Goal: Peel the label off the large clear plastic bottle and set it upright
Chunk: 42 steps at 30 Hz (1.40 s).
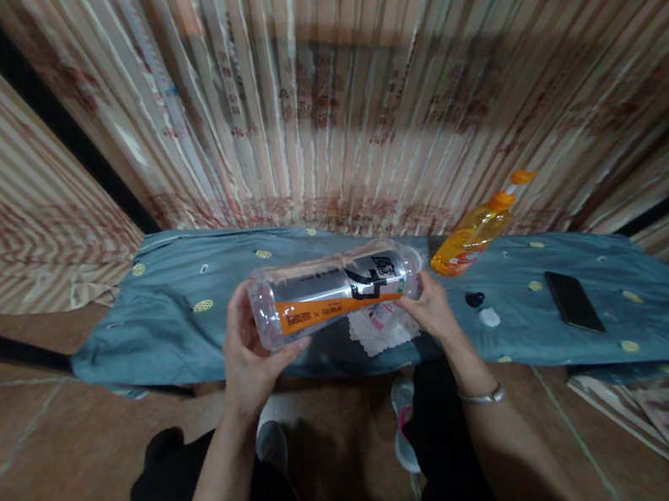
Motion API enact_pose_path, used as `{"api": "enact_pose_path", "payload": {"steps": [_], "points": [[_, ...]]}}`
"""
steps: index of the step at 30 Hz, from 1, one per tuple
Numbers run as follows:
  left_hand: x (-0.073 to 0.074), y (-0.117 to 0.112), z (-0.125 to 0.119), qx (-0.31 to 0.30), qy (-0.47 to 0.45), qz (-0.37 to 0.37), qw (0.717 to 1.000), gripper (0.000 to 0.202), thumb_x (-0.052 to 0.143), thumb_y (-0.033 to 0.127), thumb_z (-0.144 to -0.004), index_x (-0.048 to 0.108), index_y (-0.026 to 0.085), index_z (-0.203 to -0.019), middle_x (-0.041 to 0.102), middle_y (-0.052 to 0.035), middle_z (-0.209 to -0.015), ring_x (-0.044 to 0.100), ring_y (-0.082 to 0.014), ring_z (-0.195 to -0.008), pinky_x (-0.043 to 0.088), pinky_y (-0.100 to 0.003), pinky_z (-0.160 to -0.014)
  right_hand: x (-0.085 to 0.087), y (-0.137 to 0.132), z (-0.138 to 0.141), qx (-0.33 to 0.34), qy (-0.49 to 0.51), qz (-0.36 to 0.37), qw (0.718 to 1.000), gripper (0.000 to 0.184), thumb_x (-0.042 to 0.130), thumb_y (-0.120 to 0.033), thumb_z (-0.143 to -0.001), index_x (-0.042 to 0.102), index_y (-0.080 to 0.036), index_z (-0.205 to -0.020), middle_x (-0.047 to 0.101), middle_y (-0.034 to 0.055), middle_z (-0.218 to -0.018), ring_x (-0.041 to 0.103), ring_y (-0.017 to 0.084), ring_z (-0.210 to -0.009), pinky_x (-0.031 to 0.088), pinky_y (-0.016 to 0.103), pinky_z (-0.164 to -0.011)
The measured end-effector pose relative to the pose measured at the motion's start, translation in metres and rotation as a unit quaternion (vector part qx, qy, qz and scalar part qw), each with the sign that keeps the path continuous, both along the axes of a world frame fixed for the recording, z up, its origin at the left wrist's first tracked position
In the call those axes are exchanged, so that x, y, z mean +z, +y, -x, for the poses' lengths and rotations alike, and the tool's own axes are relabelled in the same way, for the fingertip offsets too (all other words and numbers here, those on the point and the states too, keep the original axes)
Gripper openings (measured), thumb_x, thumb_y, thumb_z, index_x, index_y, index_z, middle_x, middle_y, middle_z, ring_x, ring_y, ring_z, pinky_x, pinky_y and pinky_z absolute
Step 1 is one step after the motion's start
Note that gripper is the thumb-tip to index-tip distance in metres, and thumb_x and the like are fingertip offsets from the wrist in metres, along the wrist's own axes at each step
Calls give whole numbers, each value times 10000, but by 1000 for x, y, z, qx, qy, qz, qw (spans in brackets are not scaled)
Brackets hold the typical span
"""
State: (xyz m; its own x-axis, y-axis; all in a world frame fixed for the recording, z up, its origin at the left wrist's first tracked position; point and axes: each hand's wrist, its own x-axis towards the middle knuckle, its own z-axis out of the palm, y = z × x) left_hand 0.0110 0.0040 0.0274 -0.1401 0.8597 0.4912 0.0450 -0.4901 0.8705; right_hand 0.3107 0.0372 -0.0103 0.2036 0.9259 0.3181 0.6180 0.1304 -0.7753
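Holding the clear bottle [328, 290] sideways in both hands over the cloth-covered desk [174, 286], left of the orange-capped bottle [470, 236]. Pointing the neck end toward the orange-capped bottle and the base away from it. Gripping the base end with the left hand [248, 367], wrapping fingers around the outside and pressing the thumb against the near wall. Pinching the neck end with the right hand [433, 311], laying the thumb along the lower edge; not making out every one of the fingers there.

Judging the step in hand as a two-handed hold, setting nothing down yet. Judging the next move as calling for light, even pressure on a thin-looking wall, and for a surer left grip if freeing the right hand.

Also noting a scalloped sheet [381, 337], lying left of the orange-capped bottle and nearer the body, partly hidden below the clear bottle. Noting a small black item [476, 298] and a white disc [489, 317] on the near side of the orange-capped bottle; not telling whether either is a cap. Noting a phone [574, 302] to its right and nearer. Noting a striped curtain [280, 80] behind it, limiting far-side room. Suspecting a knock against the orange-capped bottle if swinging rightward.
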Motion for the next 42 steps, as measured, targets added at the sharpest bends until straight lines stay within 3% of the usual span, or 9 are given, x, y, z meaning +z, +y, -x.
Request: {"api": "enact_pose_path", "payload": {"steps": [27,33,38,42], "points": [[1,0,-1,4,4,-3,1000,929,978,409,-529,575,232,-1346,655,-132,-1297,676,-308,-1153,623,-395,-899,1,0,0,7,13,1,1000,483,721,-482,-698,635,-213,-1090,756,68,-977,695,292,-890,542,409,-803],[1,0,0,1,9,4,1000,970,972,457,-522,559,236,-1372,638,-145,-1333,664,-339,-1182,599,-462,-956,2,-1,0,5,5,3,1000,484,716,-480,-702,636,-204,-1092,756,78,-995,692,291,-898,543,409,-806],[0,0,0,-4,2,1,1000,939,980,389,-533,563,235,-1360,650,-135,-1307,679,-310,-1154,631,-395,-884,1,0,1,2,9,0,1000,490,715,-472,-696,638,-193,-1091,758,82,-985,695,294,-891,547,410,-797],[1,0,-1,-3,-5,-1,1000,924,984,370,-527,575,238,-1344,648,-128,-1316,671,-307,-1172,623,-398,-911,1,0,1,1,8,-1,1000,479,716,-457,-697,633,-210,-1100,757,70,-997,695,286,-900,545,402,-806]]}}
